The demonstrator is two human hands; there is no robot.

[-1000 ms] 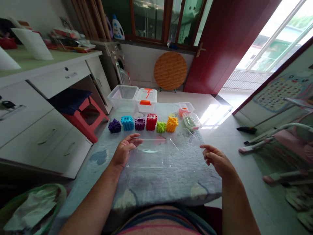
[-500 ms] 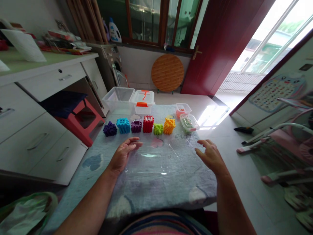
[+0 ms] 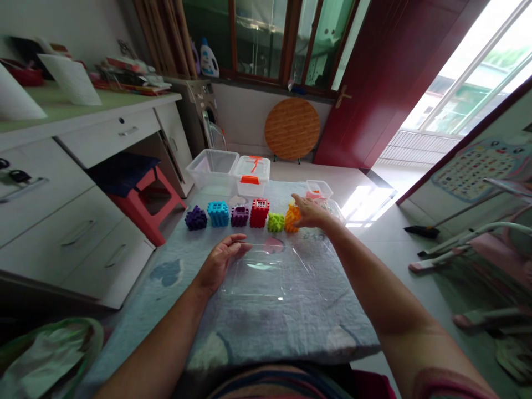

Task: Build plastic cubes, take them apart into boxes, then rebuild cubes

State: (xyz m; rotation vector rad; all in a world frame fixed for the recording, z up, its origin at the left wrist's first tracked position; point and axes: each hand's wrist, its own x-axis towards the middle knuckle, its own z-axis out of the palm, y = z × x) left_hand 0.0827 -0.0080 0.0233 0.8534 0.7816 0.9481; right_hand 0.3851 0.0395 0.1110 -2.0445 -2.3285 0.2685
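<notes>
Your right grip [image 3: 311, 214] is open, fingers loosely spread and laid over the right side of the orange block [image 3: 290, 219]. It has closed on nothing. Whether the fingertips actually press the block or only hover at it is hard to tell from the head view.

That block sits at the right end of a row on the far half of the table [image 3: 174, 271]. It looks like hard, light plastic, built up of interlocking pieces with knobbly edges. It should be stiff and easy to hold, though a squeeze on a loose corner could pull pieces apart. Take it across two opposite flat faces, thumb on one and fingers on the other.

Your left grip [image 3: 221, 261] is also open, the palm resting flat on the left edge of the clear plastic tray [image 3: 270, 274] just in front of you. The tray is thin, glossy and likely slippery and springy, so hold it by the rim rather than the middle.

Leftward along the row stand the green block [image 3: 275, 222], the red block [image 3: 259, 213], the dark purple block [image 3: 239, 215], the blue block [image 3: 218, 213] and the purple block [image 3: 195, 218]. Behind them are an open clear bin [image 3: 211, 165] and a lidded box [image 3: 252, 176] with an orange latch. A small clear container [image 3: 319, 189] lies just beyond your right wrist.
</notes>
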